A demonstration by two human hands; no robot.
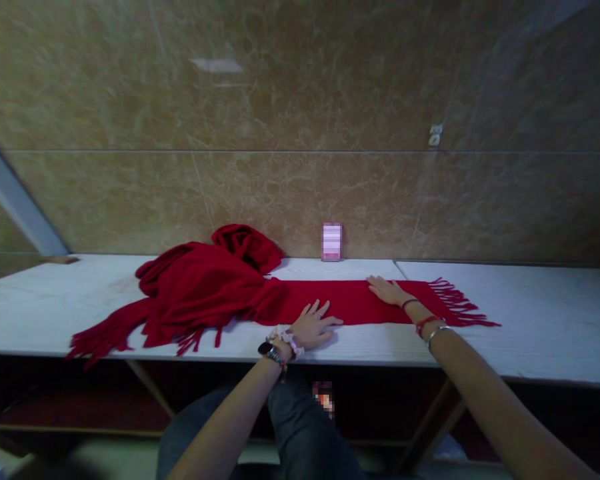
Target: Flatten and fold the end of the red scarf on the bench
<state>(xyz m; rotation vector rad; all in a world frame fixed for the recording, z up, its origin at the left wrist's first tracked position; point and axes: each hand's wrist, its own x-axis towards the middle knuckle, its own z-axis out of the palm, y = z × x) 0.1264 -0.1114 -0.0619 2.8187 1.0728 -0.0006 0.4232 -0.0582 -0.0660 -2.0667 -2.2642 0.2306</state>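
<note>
A red fringed scarf lies across the white tabletop, its right part spread flat and its fringe fanned out at the right end. My left hand rests palm down on the front edge of the flat part, fingers spread. Farther right, my right hand lies flat on the scarf near its back edge, fingers stretched out. To the left, red fringed cloth is bunched in a loose heap; whether it is all one piece with the flat scarf, I cannot tell.
A phone-like device with a lit, blurred screen leans on the marbled wall behind the white tabletop. Under the top are dark open shelves. A small white fixture sits on the wall at right.
</note>
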